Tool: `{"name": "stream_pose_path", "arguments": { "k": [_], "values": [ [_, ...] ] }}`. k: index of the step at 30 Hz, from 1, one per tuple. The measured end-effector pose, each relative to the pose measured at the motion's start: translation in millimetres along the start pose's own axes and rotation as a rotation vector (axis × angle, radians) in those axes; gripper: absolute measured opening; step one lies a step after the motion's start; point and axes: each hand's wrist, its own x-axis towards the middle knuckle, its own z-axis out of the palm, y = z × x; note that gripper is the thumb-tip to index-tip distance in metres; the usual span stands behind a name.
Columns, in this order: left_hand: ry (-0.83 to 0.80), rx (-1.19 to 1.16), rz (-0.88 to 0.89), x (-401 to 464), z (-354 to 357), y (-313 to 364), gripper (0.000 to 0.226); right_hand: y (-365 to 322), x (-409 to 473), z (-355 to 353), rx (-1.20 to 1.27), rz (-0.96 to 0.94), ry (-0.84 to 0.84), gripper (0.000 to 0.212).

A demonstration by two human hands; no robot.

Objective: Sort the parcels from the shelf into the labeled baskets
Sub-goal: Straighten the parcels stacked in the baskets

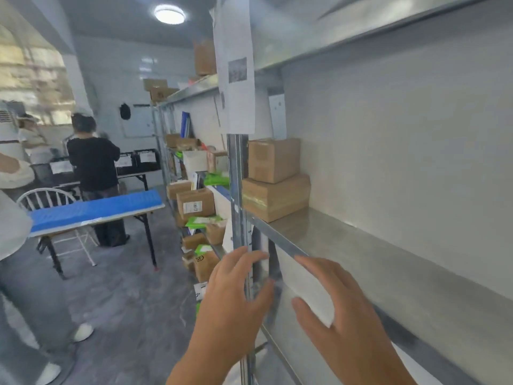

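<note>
A flat white parcel (302, 284) sticks out from the shelf level below the metal shelf (361, 245) on the right. My right hand (347, 315) holds it, with fingers over its top edge and the thumb on its near face. In front of the upright shelf post (238, 190) is my left hand (230, 301), fingers spread and loosely bent, close to the parcel's left edge and holding nothing that I can see. Two brown cardboard boxes (273, 162) are stacked at the left end of the metal shelf. Black labeled baskets (138, 159) stand on a far table.
More brown boxes and green-and-white packets (195, 204) fill the shelves further along. A blue-topped folding table (94, 209) and a white chair (50, 198) stand on the left. A person in black (93, 162) stands by the baskets, another person (16, 245) close on my left.
</note>
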Motion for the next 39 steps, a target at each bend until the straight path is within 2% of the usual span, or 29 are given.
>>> {"name": "stream_pose_path", "arguments": {
  "k": [3, 6, 11, 15, 18, 22, 24, 26, 30, 32, 34, 37, 39],
  "values": [
    [0.044, -0.009, 0.114, 90.1, -23.6, 9.2, 0.044, -5.2, 69.4, 7.4, 0.056, -0.007, 0.063, 0.053],
    [0.061, 0.092, 0.209, 180.7, -42.2, 36.5, 0.065, -9.0, 145.5, 13.4, 0.123, 0.005, 0.15, 0.053],
    [-0.034, 0.308, 0.248, 288.6, -39.7, 52.3, 0.052, -5.7, 221.9, 29.3, 0.157, 0.139, 0.266, 0.06],
    [-0.113, 0.453, 0.193, 336.3, -24.2, 35.5, 0.054, 6.5, 229.6, 42.6, 0.164, 0.214, 0.293, 0.048],
    [-0.087, 0.451, 0.198, 348.3, -18.5, 29.8, 0.048, 13.5, 221.3, 46.7, 0.173, 0.255, 0.287, 0.048],
    [-0.056, 0.274, 0.161, 326.6, -21.9, 39.5, 0.048, 18.0, 211.5, 39.2, 0.222, 0.298, 0.327, 0.043],
    [-0.016, 0.1, 0.172, 299.1, -30.1, 46.0, 0.048, 14.1, 209.3, 30.4, 0.316, 0.345, 0.367, 0.035],
    [0.01, -0.123, 0.192, 264.0, -37.3, 43.8, 0.045, 3.9, 202.5, 20.0, 0.456, 0.423, 0.401, 0.036],
    [-0.033, -0.718, 0.178, 186.1, -31.8, 32.3, 0.031, -14.2, 170.4, 7.7, 0.8, 0.424, 0.338, 0.069],
    [-0.094, -0.909, 0.153, 160.1, -13.7, 25.4, 0.031, -19.0, 150.1, 6.6, 0.904, 0.384, 0.298, 0.078],
    [-0.142, -0.946, 0.162, 146.1, 7.3, 15.3, 0.031, -18.6, 131.4, 7.5, 0.847, 0.382, 0.366, 0.086],
    [-0.146, -0.837, 0.253, 138.2, 31.6, 2.2, 0.047, -17.1, 103.1, 5.6, 0.556, 0.42, 0.537, 0.086],
    [-0.157, -0.79, 0.311, 129.1, 41.7, 10.2, 0.054, -17.3, 82.0, 2.8, 0.358, 0.413, 0.595, 0.096]
  ]
}}
